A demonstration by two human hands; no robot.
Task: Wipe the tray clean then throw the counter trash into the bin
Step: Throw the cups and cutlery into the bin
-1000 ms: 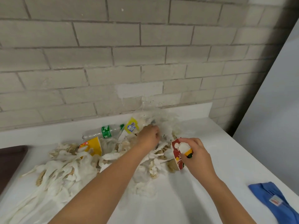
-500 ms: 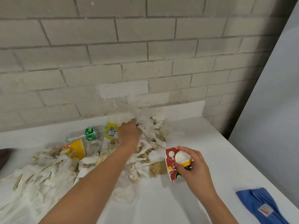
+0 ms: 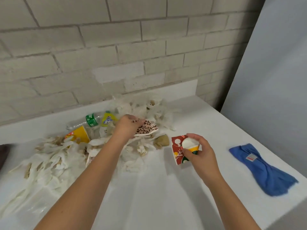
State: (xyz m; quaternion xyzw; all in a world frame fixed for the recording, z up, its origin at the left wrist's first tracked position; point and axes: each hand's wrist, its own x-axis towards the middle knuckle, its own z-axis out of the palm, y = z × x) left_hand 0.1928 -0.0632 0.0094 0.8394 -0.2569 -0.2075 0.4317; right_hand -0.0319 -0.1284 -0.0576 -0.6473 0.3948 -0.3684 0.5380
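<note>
Most trash [image 3: 54, 156] lies unbinned, centre left; your left fingers [image 3: 132, 117] pinch a leopard-print cup [image 3: 147, 128], right fingers [image 3: 197, 138] grip nested cups [image 3: 177, 151]

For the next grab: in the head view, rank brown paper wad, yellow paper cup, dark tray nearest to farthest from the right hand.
1. Crumpled brown paper wad, beside the right hand.
2. Yellow paper cup, in the pile, leftward.
3. Dark brown tray, far left edge.

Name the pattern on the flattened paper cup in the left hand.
Leopard print, dark spots on tan, on the flattened paper cup; head view.
</note>
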